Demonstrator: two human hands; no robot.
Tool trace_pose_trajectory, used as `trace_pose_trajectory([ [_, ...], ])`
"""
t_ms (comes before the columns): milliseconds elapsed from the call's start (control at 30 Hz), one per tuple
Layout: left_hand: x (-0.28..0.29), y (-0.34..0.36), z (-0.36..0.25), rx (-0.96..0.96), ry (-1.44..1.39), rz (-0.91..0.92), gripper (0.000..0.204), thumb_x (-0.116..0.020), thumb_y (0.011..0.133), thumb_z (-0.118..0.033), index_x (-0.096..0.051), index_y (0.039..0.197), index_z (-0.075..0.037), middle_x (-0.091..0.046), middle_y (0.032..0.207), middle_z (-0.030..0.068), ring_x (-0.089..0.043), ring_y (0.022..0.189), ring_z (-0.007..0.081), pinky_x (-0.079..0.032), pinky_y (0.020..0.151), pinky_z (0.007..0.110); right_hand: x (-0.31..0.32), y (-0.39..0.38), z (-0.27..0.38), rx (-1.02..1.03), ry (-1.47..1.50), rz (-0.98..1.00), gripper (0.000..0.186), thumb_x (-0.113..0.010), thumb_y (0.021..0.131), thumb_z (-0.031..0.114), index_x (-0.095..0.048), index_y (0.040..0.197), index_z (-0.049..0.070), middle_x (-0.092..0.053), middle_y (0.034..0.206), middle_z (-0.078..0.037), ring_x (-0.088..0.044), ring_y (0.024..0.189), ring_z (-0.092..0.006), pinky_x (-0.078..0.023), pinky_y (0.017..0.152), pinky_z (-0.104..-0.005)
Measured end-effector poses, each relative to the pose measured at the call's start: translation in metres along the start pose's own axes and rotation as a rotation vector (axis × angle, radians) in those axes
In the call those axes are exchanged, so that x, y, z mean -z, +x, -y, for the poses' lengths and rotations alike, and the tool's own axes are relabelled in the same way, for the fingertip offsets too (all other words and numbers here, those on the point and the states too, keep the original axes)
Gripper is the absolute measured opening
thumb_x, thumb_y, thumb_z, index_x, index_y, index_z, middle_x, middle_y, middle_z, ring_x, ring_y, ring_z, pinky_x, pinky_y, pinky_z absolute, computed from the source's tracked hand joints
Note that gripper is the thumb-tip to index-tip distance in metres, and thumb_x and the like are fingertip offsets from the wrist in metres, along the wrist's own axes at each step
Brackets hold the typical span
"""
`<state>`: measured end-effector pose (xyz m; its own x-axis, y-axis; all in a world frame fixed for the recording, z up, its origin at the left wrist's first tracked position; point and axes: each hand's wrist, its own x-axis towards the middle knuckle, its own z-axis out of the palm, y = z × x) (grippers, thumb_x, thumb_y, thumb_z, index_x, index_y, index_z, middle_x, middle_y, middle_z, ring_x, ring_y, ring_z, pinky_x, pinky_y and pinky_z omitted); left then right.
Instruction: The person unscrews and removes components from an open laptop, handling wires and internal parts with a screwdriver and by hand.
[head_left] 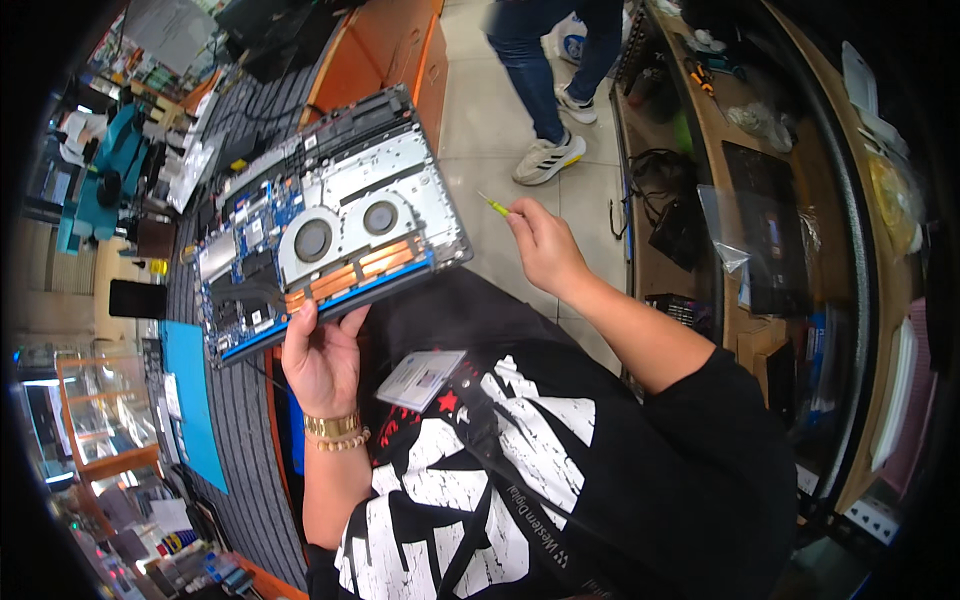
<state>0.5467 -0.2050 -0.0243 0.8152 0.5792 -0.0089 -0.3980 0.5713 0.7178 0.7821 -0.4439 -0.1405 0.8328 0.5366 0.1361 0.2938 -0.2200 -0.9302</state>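
An opened laptop chassis [330, 220] is tilted at the upper left, its inside showing a blue circuit board, two fans and copper heat pipes. My left hand [322, 350] is closed on its lower edge, thumb over the near rim. To the right of the laptop, over the floor, my right hand [543, 247] grips a small screwdriver [497, 205] with a yellow-green handle and a thin shaft, held apart from the laptop. An ID card [418, 380] on a lanyard rests against my black shirt.
A striped grey bench [245, 450] with a blue mat [190, 420] and black phone [137, 298] is at left. An orange cabinet [370, 50] stands behind the laptop. Another person's jeans-clad leg [530, 80] is ahead. Shelving [750, 120] with tools and boxes lines the right.
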Motion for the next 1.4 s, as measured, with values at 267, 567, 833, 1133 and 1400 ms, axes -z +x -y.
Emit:
trace_pose_trajectory([
  [267, 0.017, 0.014, -0.006, 0.018, -0.017, 0.057, 0.047, -0.061, 0.115, -0.008, -0.055, 0.159, 0.008, -0.066, 0.161, 0.026, -0.068, 0.146, 0.0413, -0.059, 0.125, 0.065, 0.027, 0.005, 0.055, 0.067, 0.153, -0.226, 0.02, -0.06, 0.12, 0.017, -0.066, 0.131, 0.001, -0.065, 0.076, -0.017, -0.065, 0.065, -0.0339, -0.048, 0.064, -0.0462],
  [567, -0.008, 0.001, -0.003, 0.048, 0.043, 0.019, 0.044, -0.062, 0.114, -0.008, -0.059, 0.156, 0.007, -0.07, 0.155, 0.0251, -0.072, 0.141, 0.0401, -0.067, 0.114, 0.063, 0.016, -0.004, -0.009, -0.074, -0.06, -0.171, 0.02, -0.06, 0.119, 0.018, -0.068, 0.126, 0.002, -0.07, 0.082, -0.024, -0.072, 0.076, -0.0484, -0.052, 0.07, -0.0568],
  [833, -0.006, 0.004, 0.022, 0.054, 0.229, -0.043, 0.047, -0.06, 0.113, -0.004, -0.055, 0.157, 0.011, -0.071, 0.15, 0.0264, -0.078, 0.131, 0.0391, -0.07, 0.109, 0.059, 0.007, 0.011, -0.036, 0.127, -0.174, -0.11, 0.024, -0.059, 0.119, 0.021, -0.067, 0.128, 0.001, -0.073, 0.086, -0.028, -0.071, 0.082, -0.0543, -0.053, 0.074, -0.0595],
  [1133, 0.004, -0.01, 0.006, 0.04, 0.21, -0.03, 0.05, -0.06, 0.114, -0.006, -0.052, 0.159, 0.013, -0.07, 0.152, 0.029, -0.075, 0.136, 0.0421, -0.069, 0.111, 0.06, 0.014, 0.013, 0.044, 0.061, 0.012, -0.087, 0.024, -0.059, 0.119, 0.023, -0.067, 0.118, 0.001, -0.074, 0.092, -0.033, -0.072, 0.088, -0.0577, -0.055, 0.076, -0.0642],
  [1400, -0.008, -0.012, 0.01, 0.047, 0.276, -0.065, 0.05, -0.061, 0.112, -0.003, -0.052, 0.158, 0.014, -0.071, 0.149, 0.0285, -0.077, 0.131, 0.0404, -0.071, 0.107, 0.058, 0.031, -0.005, -0.025, -0.084, -0.318, -0.163, 0.024, -0.064, 0.116, 0.02, -0.076, 0.12, -0.001, -0.073, 0.081, -0.026, -0.073, 0.074, -0.0472, -0.055, 0.069, -0.0523],
])
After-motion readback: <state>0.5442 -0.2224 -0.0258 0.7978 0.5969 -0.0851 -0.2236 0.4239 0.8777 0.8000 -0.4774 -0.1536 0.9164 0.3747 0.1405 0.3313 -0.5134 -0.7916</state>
